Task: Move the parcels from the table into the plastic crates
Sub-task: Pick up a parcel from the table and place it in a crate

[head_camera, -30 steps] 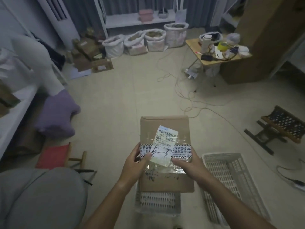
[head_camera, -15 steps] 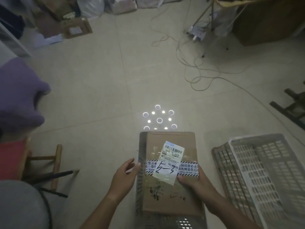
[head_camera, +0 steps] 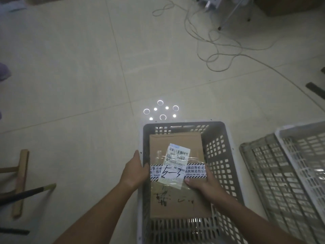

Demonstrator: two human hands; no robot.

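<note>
Cardboard parcel [head_camera: 175,175] held between two hands inside a grey plastic crate [head_camera: 221,166].
The parcel, bearing a white shipping label [head_camera: 176,162] and a striped tape band, lies within the crate's walls. The left hand [head_camera: 135,171] grips the parcel's left edge at the crate's left wall; the right hand [head_camera: 202,184] grips its right edge, thumb on top. To the right of the crate stand stacked pale crates [head_camera: 288,175]; beyond its far wall, light spots [head_camera: 161,110] and a looped cable [head_camera: 219,50] mark the tiled floor.
</note>
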